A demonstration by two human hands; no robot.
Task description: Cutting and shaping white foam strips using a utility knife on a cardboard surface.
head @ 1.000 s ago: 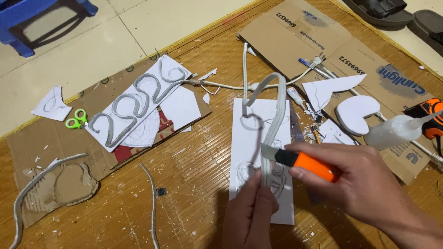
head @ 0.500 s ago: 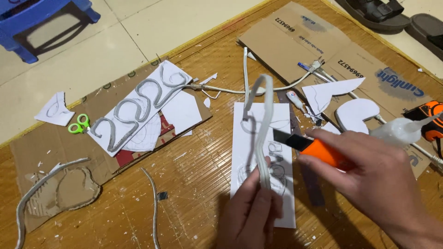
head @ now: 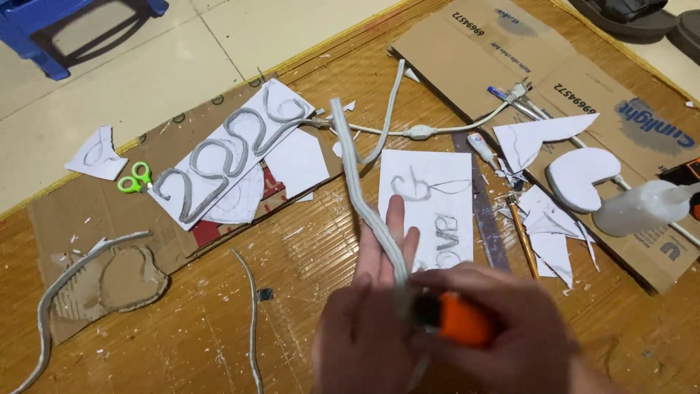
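— What's in the hands?
— The right hand [head: 503, 328] grips an orange-handled utility knife [head: 459, 319]; the left hand [head: 375, 306] holds a flexible grey tube strip [head: 364, 197] rising over the white paper sheet with pencilled shapes [head: 430, 204].
— And nearby?
— Green-handled scissors [head: 135, 177] lie well apart.

This looks like a home floor used as a makeshift craft spot. The work is spread on a woven brown bamboo mat [head: 182, 321] laid over pale glossy floor tiles [head: 146, 66], with flattened brown cardboard sheets [head: 510, 58] serving as cutting boards. Dark sandals [head: 627, 11] sit at the mat's edge and a blue plastic stool [head: 58, 29] stands on the tiles, both household signs. Craft clutter lies around: small green-handled scissors [head: 135, 177], white paper templates with pencilled outlines [head: 430, 204], white paper offcuts [head: 547, 233], a translucent plastic squeeze bottle [head: 642, 208], and shavings scattered over the mat.
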